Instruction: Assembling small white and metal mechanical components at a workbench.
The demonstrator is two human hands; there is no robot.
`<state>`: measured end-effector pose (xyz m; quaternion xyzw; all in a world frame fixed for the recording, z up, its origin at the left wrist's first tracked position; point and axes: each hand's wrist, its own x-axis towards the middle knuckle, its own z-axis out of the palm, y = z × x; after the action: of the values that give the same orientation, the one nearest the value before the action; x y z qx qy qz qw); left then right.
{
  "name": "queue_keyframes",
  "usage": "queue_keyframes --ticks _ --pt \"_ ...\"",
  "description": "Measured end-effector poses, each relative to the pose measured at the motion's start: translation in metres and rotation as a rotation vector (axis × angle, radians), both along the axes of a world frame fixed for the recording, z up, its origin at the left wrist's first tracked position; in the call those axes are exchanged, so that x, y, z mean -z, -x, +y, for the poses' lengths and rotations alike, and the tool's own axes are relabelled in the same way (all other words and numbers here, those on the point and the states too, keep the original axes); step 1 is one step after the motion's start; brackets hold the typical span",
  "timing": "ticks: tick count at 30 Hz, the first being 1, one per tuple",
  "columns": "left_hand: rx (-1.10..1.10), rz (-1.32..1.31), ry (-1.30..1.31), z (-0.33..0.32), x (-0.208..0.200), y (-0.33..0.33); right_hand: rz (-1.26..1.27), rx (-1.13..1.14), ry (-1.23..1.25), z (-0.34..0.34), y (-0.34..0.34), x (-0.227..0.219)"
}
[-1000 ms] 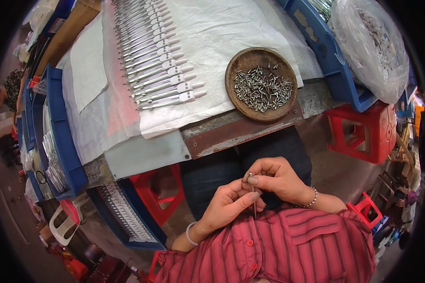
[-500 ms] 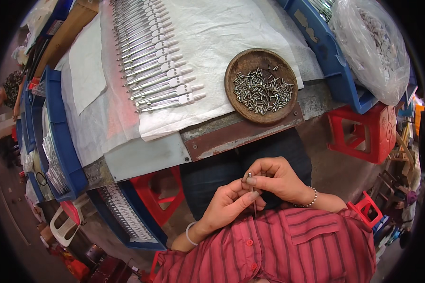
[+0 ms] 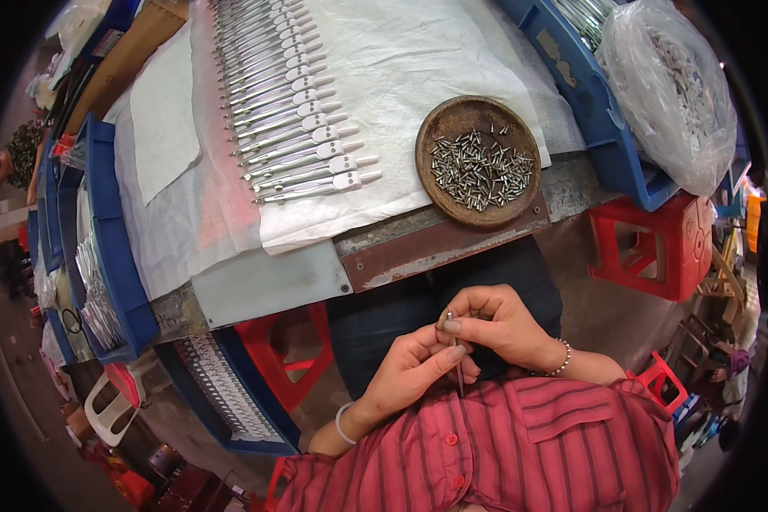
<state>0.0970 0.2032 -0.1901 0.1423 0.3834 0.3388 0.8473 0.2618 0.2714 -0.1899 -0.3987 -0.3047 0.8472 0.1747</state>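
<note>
Pinching a thin metal piece between both hands over my lap, left hand and right hand grips pressed together on it; probably a pin, too small to tell.

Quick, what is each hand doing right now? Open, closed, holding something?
Left hand: closed, fingers pinching the thin metal piece.
Right hand: closed, fingertips gripping the top of the same metal piece.

The thin metal piece is mostly hidden between both hands (its top end too small to tell).
</note>
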Motion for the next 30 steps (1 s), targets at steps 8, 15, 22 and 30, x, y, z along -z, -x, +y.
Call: queue_keyframes --ticks 8,15,22,30 --pt "-0.012 -0.015 0.004 -0.0030 0.0022 0.0023 -0.003 0.001 0.002 -0.0028 0.0033 0.0013" --pt "-0.024 -0.014 0.020 -0.0049 0.0031 0.0042 -0.020 -0.003 0.010 -0.0040 0.0064 0.0013" --pt "-0.034 -0.012 0.019 -0.0082 0.0061 0.0057 -0.029 -0.003 0.002 -0.0058 0.0090 0.0029" --pt "-0.026 0.021 -0.048 -0.0035 0.0068 0.0034 0.035 0.092 -0.126 -0.0029 0.0002 -0.0027"
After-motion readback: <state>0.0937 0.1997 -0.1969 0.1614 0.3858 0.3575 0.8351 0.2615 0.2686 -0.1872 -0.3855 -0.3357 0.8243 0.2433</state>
